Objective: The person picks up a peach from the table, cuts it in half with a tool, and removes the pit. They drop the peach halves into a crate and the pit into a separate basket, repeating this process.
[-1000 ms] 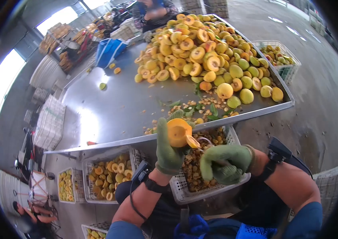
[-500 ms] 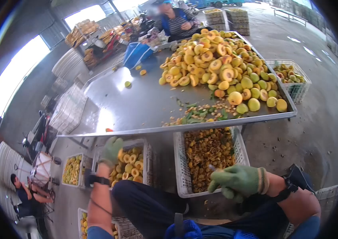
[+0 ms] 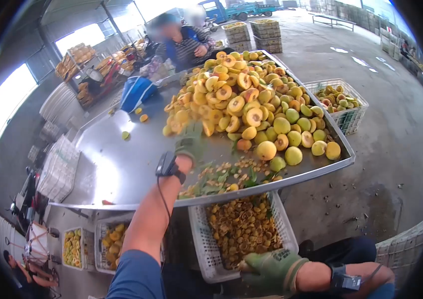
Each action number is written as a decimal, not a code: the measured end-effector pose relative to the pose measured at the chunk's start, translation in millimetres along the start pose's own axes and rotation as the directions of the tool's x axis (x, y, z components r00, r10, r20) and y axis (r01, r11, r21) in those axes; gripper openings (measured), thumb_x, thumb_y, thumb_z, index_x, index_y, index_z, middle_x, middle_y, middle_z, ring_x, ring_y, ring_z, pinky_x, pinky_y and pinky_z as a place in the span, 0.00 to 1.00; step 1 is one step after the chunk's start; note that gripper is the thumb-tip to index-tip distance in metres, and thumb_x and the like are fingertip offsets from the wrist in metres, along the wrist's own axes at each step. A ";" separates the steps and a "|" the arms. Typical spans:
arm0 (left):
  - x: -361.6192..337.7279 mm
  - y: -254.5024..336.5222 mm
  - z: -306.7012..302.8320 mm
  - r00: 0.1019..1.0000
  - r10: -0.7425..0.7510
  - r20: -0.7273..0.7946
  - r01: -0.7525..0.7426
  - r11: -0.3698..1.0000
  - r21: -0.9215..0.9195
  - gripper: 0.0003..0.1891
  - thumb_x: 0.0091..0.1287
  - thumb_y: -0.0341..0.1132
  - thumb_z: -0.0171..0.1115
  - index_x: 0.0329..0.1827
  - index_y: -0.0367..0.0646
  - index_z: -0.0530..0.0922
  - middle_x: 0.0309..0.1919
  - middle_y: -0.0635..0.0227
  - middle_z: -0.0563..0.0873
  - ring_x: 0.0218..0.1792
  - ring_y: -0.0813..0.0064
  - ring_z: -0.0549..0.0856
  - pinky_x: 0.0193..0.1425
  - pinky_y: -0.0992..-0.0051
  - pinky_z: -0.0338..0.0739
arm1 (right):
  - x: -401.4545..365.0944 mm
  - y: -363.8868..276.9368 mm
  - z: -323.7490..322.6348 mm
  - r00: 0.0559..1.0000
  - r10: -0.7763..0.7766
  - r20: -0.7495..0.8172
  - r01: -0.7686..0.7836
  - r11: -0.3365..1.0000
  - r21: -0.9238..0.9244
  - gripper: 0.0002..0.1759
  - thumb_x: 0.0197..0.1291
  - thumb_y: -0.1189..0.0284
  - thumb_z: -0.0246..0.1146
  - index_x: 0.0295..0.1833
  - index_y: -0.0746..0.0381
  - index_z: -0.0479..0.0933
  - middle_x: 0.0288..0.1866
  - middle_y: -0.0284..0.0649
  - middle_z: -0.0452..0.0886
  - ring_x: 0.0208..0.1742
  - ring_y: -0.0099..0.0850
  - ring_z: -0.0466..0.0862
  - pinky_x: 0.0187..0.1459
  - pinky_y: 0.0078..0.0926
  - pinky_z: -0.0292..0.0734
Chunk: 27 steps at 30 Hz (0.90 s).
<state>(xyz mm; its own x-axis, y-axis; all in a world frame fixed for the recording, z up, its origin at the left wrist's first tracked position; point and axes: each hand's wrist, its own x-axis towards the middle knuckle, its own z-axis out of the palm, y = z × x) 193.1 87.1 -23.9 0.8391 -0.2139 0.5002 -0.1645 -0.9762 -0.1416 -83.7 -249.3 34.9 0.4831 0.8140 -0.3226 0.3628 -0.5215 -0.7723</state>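
1. The fruit pile (image 3: 236, 103), many pieces cut in half, lies on the far right part of the metal table (image 3: 137, 174); the table's raised rim (image 3: 291, 182) probably serves to stop round pieces rolling off.
2. The person's left hand (image 3: 189, 142), gloved, reaches over the table to the near left side of the pile; the arm is stretched forward, likely because the fruit lies well in from the near edge; the hand is blurred, so whether it is open or gripping a piece cannot be told.
3. The right hand (image 3: 271, 269), gloved too, is off the table, at the near end of the scrap crate (image 3: 199, 244); its fingers are partly bent, and something small and pale shows at their tips; whether they grip it cannot be told.
4. The scrap crate sits below the table's near edge, full of brown pieces; that spot would suit catching what drops from the hands.
5. Pits (image 3: 244, 163) and leaves (image 3: 216, 182) are strewn on the table between the pile and the near rim; they seem kept apart from the fruit.
6. A fruit crate (image 3: 347, 121) stands beside the table's right side; a co-worker (image 3: 186, 47) is at its far side.
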 end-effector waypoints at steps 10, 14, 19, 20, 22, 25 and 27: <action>62.9 -18.9 57.3 0.962 -0.064 0.264 0.122 0.970 -0.211 0.20 0.66 0.48 0.72 0.52 0.42 0.86 0.39 0.62 0.89 0.42 0.62 0.89 0.46 0.60 0.81 | 39.0 36.1 -32.9 0.965 0.144 -0.218 -0.111 0.981 0.158 0.18 0.70 0.56 0.63 0.51 0.59 0.80 0.44 0.48 0.88 0.44 0.50 0.88 0.49 0.43 0.81; 25.2 -27.1 12.8 0.828 -0.129 0.546 0.560 0.254 -0.789 0.25 0.71 0.55 0.70 0.46 0.37 0.85 0.29 0.72 0.84 0.26 0.81 0.81 0.28 0.77 0.77 | 67.4 44.2 -54.9 0.895 0.174 -0.411 0.025 0.901 0.434 0.18 0.70 0.57 0.67 0.46 0.62 0.81 0.36 0.41 0.87 0.38 0.36 0.86 0.42 0.38 0.80; -44.8 55.9 -76.6 0.860 -0.201 0.469 0.463 -0.078 -0.883 0.20 0.80 0.50 0.60 0.48 0.39 0.86 0.31 0.74 0.84 0.26 0.84 0.81 0.27 0.79 0.77 | 115.0 42.6 -83.6 0.852 0.106 -0.513 0.285 0.727 0.625 0.16 0.69 0.60 0.69 0.42 0.65 0.80 0.31 0.31 0.80 0.34 0.17 0.75 0.37 0.22 0.76; -56.5 72.3 -79.7 0.832 -0.274 0.483 0.466 -0.129 -0.875 0.19 0.81 0.49 0.60 0.48 0.40 0.86 0.32 0.75 0.84 0.27 0.85 0.81 0.28 0.80 0.76 | 122.1 38.2 -87.7 0.837 0.145 -0.528 0.277 0.720 0.637 0.15 0.70 0.62 0.68 0.41 0.64 0.79 0.30 0.30 0.79 0.31 0.17 0.76 0.33 0.21 0.74; -77.2 100.2 -78.3 0.756 -0.406 0.513 0.458 -0.232 -0.858 0.18 0.81 0.48 0.59 0.48 0.41 0.87 0.34 0.76 0.85 0.29 0.88 0.80 0.29 0.83 0.75 | 135.1 33.6 -91.1 0.800 0.224 -0.557 0.261 0.705 0.659 0.13 0.72 0.65 0.67 0.40 0.63 0.76 0.27 0.28 0.79 0.25 0.16 0.77 0.24 0.19 0.72; -92.7 92.7 -72.4 0.762 -0.357 0.540 0.462 -0.284 -0.840 0.22 0.84 0.51 0.53 0.60 0.39 0.81 0.42 0.74 0.84 0.38 0.84 0.84 0.41 0.80 0.82 | 140.5 35.3 -95.7 0.789 0.246 -0.562 0.239 0.721 0.651 0.13 0.72 0.64 0.67 0.41 0.63 0.78 0.27 0.28 0.79 0.25 0.16 0.76 0.24 0.19 0.72; -98.2 88.3 -68.6 0.754 -0.248 0.608 0.461 -0.460 -0.759 0.24 0.84 0.51 0.52 0.65 0.39 0.77 0.43 0.72 0.84 0.41 0.82 0.84 0.45 0.79 0.84 | 143.8 39.5 -94.9 0.802 0.258 -0.539 0.171 0.765 0.620 0.14 0.72 0.64 0.68 0.42 0.65 0.78 0.27 0.26 0.79 0.27 0.18 0.77 0.28 0.22 0.74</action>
<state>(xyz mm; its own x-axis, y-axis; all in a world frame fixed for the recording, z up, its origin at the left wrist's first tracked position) 60.7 19.5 -26.9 0.9889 0.1027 -0.1070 0.0687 0.3225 0.9441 75.7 -177.1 9.9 0.9106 0.3800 -0.1628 -0.1341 -0.1012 -0.9858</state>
